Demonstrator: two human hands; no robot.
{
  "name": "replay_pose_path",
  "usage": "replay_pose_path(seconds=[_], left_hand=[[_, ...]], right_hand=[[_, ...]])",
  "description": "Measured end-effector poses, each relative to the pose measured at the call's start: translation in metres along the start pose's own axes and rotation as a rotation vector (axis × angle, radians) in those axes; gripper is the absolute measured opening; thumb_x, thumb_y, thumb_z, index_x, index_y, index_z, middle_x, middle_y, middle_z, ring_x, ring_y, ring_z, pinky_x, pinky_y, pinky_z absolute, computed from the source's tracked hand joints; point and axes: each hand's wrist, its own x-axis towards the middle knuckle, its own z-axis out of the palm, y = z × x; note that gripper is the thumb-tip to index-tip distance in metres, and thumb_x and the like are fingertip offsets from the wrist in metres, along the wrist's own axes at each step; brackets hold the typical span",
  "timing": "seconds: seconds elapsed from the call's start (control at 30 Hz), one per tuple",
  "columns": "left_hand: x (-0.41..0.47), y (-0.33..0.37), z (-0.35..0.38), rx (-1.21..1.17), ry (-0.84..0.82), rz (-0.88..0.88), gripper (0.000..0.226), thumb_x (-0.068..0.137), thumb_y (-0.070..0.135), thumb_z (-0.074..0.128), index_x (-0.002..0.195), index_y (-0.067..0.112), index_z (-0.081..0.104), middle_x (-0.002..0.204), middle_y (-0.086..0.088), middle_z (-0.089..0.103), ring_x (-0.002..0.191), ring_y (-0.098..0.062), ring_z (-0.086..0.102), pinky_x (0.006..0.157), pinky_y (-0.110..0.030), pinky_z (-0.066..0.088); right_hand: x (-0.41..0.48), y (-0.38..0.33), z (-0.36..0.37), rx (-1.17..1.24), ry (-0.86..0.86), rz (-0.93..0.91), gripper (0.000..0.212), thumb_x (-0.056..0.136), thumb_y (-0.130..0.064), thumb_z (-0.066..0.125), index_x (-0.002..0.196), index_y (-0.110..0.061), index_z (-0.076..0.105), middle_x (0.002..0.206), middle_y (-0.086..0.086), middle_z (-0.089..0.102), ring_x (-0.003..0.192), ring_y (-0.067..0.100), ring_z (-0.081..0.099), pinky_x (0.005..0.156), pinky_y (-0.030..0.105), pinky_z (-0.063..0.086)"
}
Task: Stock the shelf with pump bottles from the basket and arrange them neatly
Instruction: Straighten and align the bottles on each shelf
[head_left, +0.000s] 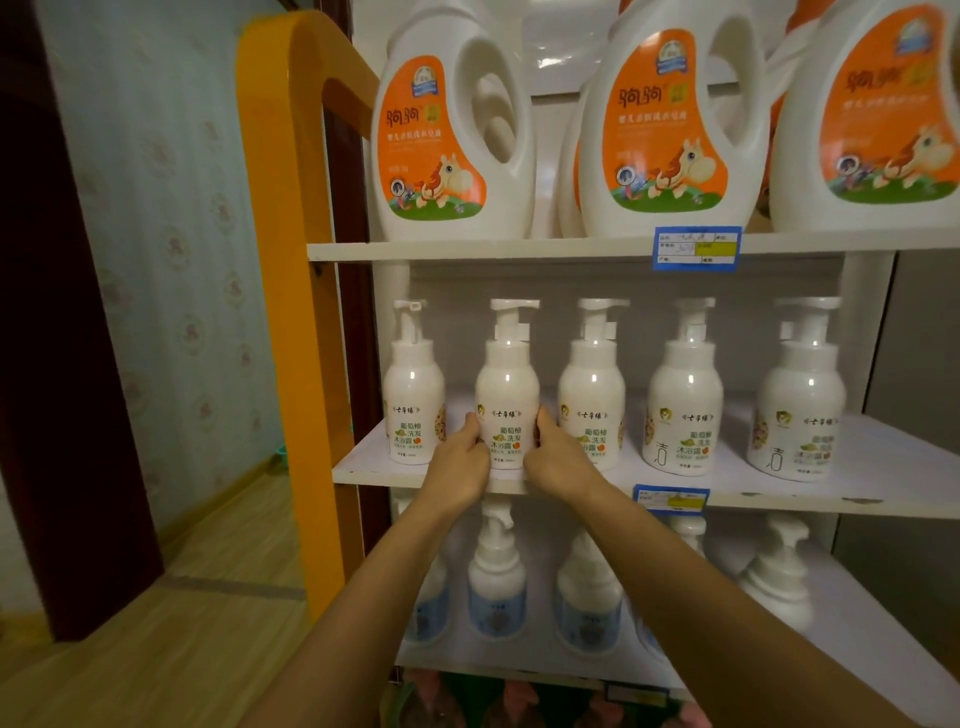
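Several white pump bottles stand in a row on the middle shelf (883, 488). The second bottle from the left (507, 384) stands upright at the shelf's front edge, label facing me. My left hand (460, 462) grips its left side and my right hand (558, 460) grips its right side, both near the base. A neighbouring bottle (414, 384) stands to its left and another (592, 384) to its right, close by. Two more bottles (684, 389) (800, 389) stand further right. No basket is in view.
Large white jugs with orange labels (452, 130) fill the shelf above. Blue-labelled pump bottles (496, 587) sit on the shelf below. Blue price tags (696, 248) hang on shelf edges. An orange frame (291, 260) flanks the left side, beside a wallpapered wall and wooden floor.
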Motion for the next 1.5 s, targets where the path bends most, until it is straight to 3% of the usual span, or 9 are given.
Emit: replay_pose_path(seconds=[0.1,0.23,0.43,0.63,0.73,0.8,0.93,1.1,1.5], left_hand=[[0.0,0.0,0.001,0.025,-0.007,0.021,0.031,0.092,0.004,0.031,0.119,0.005,0.046,0.114,-0.013,0.059,0.099,-0.022,0.056,0.074,-0.02,0.045],[0.001,0.002,0.002,0.046,-0.013,0.034,0.03,0.092,0.004,0.031,0.118,0.003,0.044,0.117,-0.015,0.059,0.102,-0.025,0.056,0.082,-0.028,0.044],[-0.001,-0.003,0.013,0.064,0.124,0.062,0.026,0.094,0.009,0.033,0.116,0.002,0.045,0.102,-0.011,0.057,0.09,-0.022,0.055,0.073,-0.027,0.045],[-0.01,0.001,0.024,0.029,0.247,0.17,0.034,0.092,0.005,0.036,0.124,0.012,0.042,0.105,-0.008,0.06,0.094,-0.023,0.06,0.084,-0.034,0.051],[-0.019,0.009,0.03,0.024,0.357,0.251,0.05,0.092,0.004,0.039,0.14,0.017,0.03,0.122,0.005,0.049,0.11,-0.011,0.051,0.097,-0.026,0.043],[-0.025,0.015,0.037,0.03,0.417,0.339,0.049,0.091,0.0,0.04,0.138,0.015,0.036,0.133,0.005,0.045,0.121,-0.008,0.043,0.104,-0.023,0.036],[-0.028,0.032,0.061,0.057,0.272,0.39,0.044,0.087,-0.005,0.039,0.128,0.01,0.043,0.12,0.006,0.044,0.11,-0.008,0.042,0.097,-0.016,0.031],[-0.013,0.039,0.083,0.05,0.024,0.167,0.032,0.089,0.0,0.035,0.118,0.006,0.047,0.121,-0.012,0.057,0.106,-0.024,0.055,0.097,-0.034,0.046],[-0.001,0.036,0.083,0.13,-0.066,0.057,0.033,0.089,0.003,0.033,0.121,0.007,0.043,0.121,-0.015,0.059,0.107,-0.029,0.056,0.096,-0.043,0.047]], right_hand=[[0.0,-0.001,-0.001,-0.001,-0.008,0.006,0.049,0.086,0.002,0.044,0.132,-0.005,0.029,0.129,0.018,0.051,0.116,0.033,0.052,0.09,0.035,0.044],[-0.002,-0.002,-0.003,0.028,-0.011,0.021,0.049,0.087,0.001,0.044,0.133,-0.005,0.027,0.131,0.018,0.05,0.117,0.033,0.052,0.093,0.038,0.044],[-0.01,-0.001,-0.012,0.118,-0.041,0.036,0.042,0.086,0.006,0.041,0.126,-0.002,0.031,0.128,0.018,0.05,0.118,0.032,0.05,0.093,0.034,0.043],[-0.017,0.001,-0.019,0.134,-0.061,0.024,0.056,0.09,0.003,0.038,0.14,-0.007,0.017,0.102,0.008,0.053,0.089,0.015,0.05,0.081,0.026,0.038],[-0.025,0.008,-0.025,0.219,0.028,0.013,0.046,0.092,-0.001,0.037,0.137,-0.008,0.031,0.131,0.01,0.05,0.117,0.022,0.049,0.098,0.03,0.04],[-0.03,0.021,-0.03,0.275,0.209,-0.031,0.034,0.09,0.001,0.039,0.121,-0.01,0.047,0.121,0.009,0.056,0.109,0.022,0.054,0.099,0.034,0.044],[-0.04,0.045,-0.048,0.201,0.497,-0.072,0.034,0.081,0.01,0.044,0.111,-0.006,0.047,0.113,0.007,0.049,0.106,0.02,0.049,0.09,0.023,0.04],[-0.027,0.054,-0.055,0.103,0.283,-0.026,0.038,0.081,0.006,0.048,0.117,-0.007,0.042,0.119,0.013,0.054,0.11,0.027,0.053,0.092,0.035,0.046],[-0.016,0.052,-0.068,0.036,0.128,0.065,0.034,0.086,-0.001,0.046,0.119,-0.005,0.041,0.12,0.016,0.056,0.107,0.031,0.056,0.088,0.039,0.049]])
